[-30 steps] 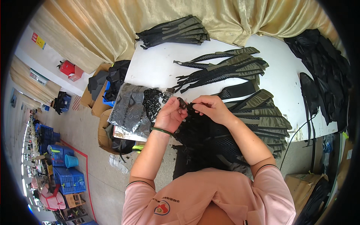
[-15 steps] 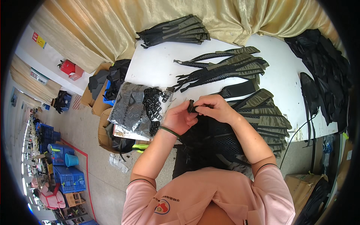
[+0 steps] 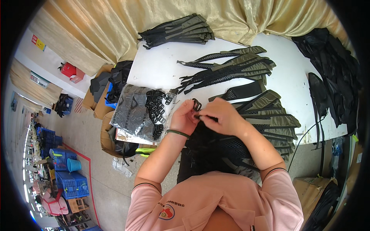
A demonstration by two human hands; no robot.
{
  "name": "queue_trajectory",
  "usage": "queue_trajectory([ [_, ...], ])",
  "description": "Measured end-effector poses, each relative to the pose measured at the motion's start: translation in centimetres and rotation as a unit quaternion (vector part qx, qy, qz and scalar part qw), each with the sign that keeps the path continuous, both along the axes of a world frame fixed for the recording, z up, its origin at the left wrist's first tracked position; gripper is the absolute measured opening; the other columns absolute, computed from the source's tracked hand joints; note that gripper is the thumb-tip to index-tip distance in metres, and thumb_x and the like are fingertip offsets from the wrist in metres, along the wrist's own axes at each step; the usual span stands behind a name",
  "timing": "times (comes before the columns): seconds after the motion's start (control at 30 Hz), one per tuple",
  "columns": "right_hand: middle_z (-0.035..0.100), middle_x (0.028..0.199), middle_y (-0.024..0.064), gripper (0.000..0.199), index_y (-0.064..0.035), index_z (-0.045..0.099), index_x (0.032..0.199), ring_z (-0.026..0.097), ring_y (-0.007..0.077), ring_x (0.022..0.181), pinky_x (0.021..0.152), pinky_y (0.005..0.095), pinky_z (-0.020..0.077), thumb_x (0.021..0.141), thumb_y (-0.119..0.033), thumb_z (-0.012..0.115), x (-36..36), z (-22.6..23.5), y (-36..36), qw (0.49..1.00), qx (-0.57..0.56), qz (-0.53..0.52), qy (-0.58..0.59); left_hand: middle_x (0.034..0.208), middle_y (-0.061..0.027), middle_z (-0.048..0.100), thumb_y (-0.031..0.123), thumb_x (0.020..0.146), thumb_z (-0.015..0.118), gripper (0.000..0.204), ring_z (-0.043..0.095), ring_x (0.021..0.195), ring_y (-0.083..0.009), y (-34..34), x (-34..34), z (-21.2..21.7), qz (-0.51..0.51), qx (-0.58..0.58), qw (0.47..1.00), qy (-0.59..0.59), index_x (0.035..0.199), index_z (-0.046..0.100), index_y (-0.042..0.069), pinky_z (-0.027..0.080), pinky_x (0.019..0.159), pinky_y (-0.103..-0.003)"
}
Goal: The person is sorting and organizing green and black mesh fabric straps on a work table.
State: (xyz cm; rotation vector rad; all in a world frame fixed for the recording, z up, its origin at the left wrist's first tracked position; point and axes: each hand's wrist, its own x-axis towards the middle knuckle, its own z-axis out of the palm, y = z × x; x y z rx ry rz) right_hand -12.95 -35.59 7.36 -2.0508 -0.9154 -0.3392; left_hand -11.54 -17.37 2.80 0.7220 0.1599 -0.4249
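A black plastic strap buckle (image 3: pixel 197 104) stands up from the fingers of my left hand (image 3: pixel 182 119), which are closed on it. Close beside it, my right hand (image 3: pixel 222 116) pinches a small dark piece, which looks like a strap end (image 3: pixel 202 117), just below the buckle. Whether the piece passes through the buckle I cannot tell. Under both hands lies a heap of black mesh shoulder straps (image 3: pixel 216 144), partly hidden by my forearms. More black buckles (image 3: pixel 156 107) are piled to the left, on and beside a clear plastic bag (image 3: pixel 131 111).
Camouflage-and-mesh straps (image 3: pixel 239 65) lie fanned across the white table (image 3: pixel 158 65), and others (image 3: pixel 273 115) at the right. A further bundle (image 3: pixel 179 30) rests by the gold curtain (image 3: pixel 231 19). Black bags (image 3: pixel 327 73) cover the right end. Cardboard boxes (image 3: pixel 102 107) stand left of the table.
My right hand has turned knuckles-up and shifted slightly lower, away from the buckle's top. The buckle now shows more openly above my left fingers.
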Motion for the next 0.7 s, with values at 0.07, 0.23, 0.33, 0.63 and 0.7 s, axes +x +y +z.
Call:
queue_trajectory([
  [0.07,0.057,0.069,0.0058,0.003,-0.0099,0.062,0.08,0.051,0.0292,0.061,0.063,0.0382,0.0408,0.077,-0.011,0.064,-0.8,-0.1,0.7,0.998,0.042,0.042,0.017,0.078,-0.0009,0.056,0.025,0.091,0.056,0.016,0.042,0.057,-0.0106,-1.9,-0.7,2.4,0.016,0.021,0.999,0.032,0.086,0.056,0.01,0.033,0.052,-0.024],
  [0.23,0.059,0.073,0.007,0.007,-0.0014,0.063,0.09,0.056,0.0171,0.065,0.059,0.0263,0.0434,0.083,-0.004,0.062,-0.3,0.5,-1.0,0.966,0.124,0.086,0.21,0.071,0.0012,0.049,0.031,0.091,0.053,0.024,0.037,0.055,-0.0108,0.5,0.1,2.5,-0.088,-0.118,0.989,0.012,0.083,0.053,0.009,0.029,0.052,-0.025],
  [0.33,0.063,0.079,0.0062,0.011,0.0007,0.063,0.094,0.055,0.0106,0.07,0.062,0.0248,0.0445,0.086,-0.006,0.062,0.6,0.3,-1.4,0.939,0.147,0.119,0.287,0.071,-0.0003,0.051,0.028,0.091,0.053,0.021,0.036,0.051,-0.0121,0.6,-0.3,2.1,-0.149,-0.149,0.977,-0.007,0.084,0.054,0.008,0.029,0.05,-0.025],
  [0.63,0.056,0.071,0.0058,0.006,0.0003,0.062,0.087,0.052,0.0148,0.065,0.06,0.0267,0.0417,0.081,-0.003,0.063,0.1,1.4,-1.5,0.953,0.121,0.134,0.245,0.069,-0.0018,0.055,0.022,0.088,0.054,0.014,0.038,0.049,-0.0129,0.0,-0.9,2.1,-0.194,-0.081,0.976,0.051,0.088,0.058,0.009,0.03,0.049,-0.027],
  [0.7,0.055,0.07,0.0057,0.006,0.0005,0.061,0.085,0.051,0.0151,0.064,0.059,0.0268,0.0411,0.081,-0.003,0.063,0.0,1.4,-1.4,0.954,0.114,0.125,0.249,0.074,-0.0035,0.056,0.022,0.09,0.051,0.017,0.037,0.049,-0.0121,0.1,-0.9,1.5,-0.193,-0.093,0.976,0.038,0.092,0.057,0.007,0.03,0.049,-0.026],
])
